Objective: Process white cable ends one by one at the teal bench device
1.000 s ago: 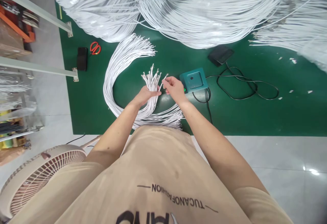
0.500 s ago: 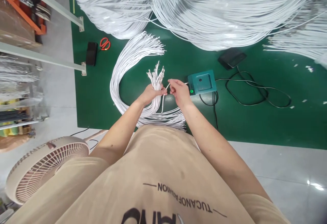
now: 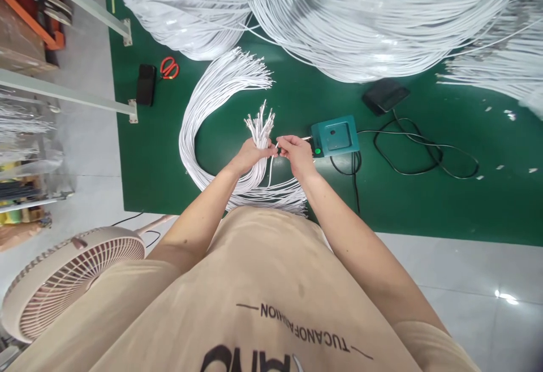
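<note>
My left hand is closed around a bundle of white cables, whose stripped-looking ends fan out above the fist. One single white cable stands apart from the bundle, its upper end running between my two hands. The fingertips of my right hand pinch that end, close beside the left thumb. Just right of the right hand sits a teal device with a green button and a metal tip pointing left. The rest of the bundle curves round on the table and passes in front of my body.
Large heaps of white cable lie along the back of the green table. Red-handled scissors and a black phone-like object lie at left. A black pedal-like box with cords is at right. A fan stands lower left.
My right hand has come slightly down, its fingertips now closed on the single cable's end near the left thumb. The left hand keeps its hold; the view has shifted a little.
</note>
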`<state>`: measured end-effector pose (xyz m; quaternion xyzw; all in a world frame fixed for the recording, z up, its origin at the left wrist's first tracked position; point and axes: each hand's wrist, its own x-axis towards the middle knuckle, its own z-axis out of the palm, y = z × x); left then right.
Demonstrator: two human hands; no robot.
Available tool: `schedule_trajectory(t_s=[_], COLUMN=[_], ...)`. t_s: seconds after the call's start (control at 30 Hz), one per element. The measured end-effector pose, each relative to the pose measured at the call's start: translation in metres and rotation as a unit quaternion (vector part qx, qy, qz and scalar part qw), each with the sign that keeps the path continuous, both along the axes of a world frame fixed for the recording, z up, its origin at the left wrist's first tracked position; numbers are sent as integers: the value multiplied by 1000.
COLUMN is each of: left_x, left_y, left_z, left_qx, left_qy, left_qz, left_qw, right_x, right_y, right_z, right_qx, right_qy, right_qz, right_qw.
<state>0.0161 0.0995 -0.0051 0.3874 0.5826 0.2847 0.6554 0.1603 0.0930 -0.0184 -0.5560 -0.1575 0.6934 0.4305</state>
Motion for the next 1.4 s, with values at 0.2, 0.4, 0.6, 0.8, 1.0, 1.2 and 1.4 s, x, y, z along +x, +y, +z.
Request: schedule_trajectory(t_s=[0.2,0.4,0.6,0.8,1.0,1.2,1.4], left_x=[1,3,-2,-3,-1,1,-7], left_y=[-1,-1,0,0,-2,-5,2], left_z=[1,10,10,9,10,5,10], left_qx=[0,-25,-31,-21,-21,-45,-41], left_qy=[17,-29,-46,-58,-33,-46,-36], left_qz=[6,-10,-15,-55,-78,-88,-39], left_qw=[1000,999,998,997,996,994,998], right_x=[1,6,19,15,15,21,22], right_y=[-1,4,12,10,14,21,0], right_z=[-10,-6,-6,-1,13,15,1], right_qx=[-42,14,28,26,-79,-171,-183], right_qy=[127,35,13,-3,-32,2,-14], right_qz=[-14,31,101,114,167,213,233], right_qw=[991,999,994,993,982,962,955])
